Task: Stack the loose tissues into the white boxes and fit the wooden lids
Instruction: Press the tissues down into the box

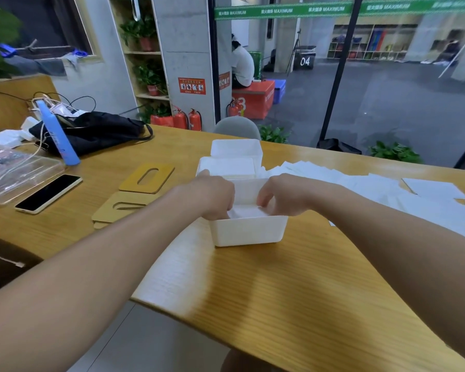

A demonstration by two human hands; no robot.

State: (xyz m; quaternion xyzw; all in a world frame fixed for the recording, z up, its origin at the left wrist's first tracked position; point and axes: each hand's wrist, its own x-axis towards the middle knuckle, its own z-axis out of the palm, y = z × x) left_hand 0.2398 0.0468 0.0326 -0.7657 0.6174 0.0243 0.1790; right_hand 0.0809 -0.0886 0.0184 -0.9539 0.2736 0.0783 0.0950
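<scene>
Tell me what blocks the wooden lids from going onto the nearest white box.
Both hands: the left hand and right hand reach into the nearest box, over its open top. The lids lie to its left, with bare table between.

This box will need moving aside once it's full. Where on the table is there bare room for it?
Bare wood lies between the near box and the table's near edge. Crowded: wooden lids left, loose tissues right, two more boxes behind.

Black bag (97,130), blue bottle (57,132) leaning on it; phone (49,193) face-up beside clear case (14,173); fire extinguishers (188,119) behind.
</scene>
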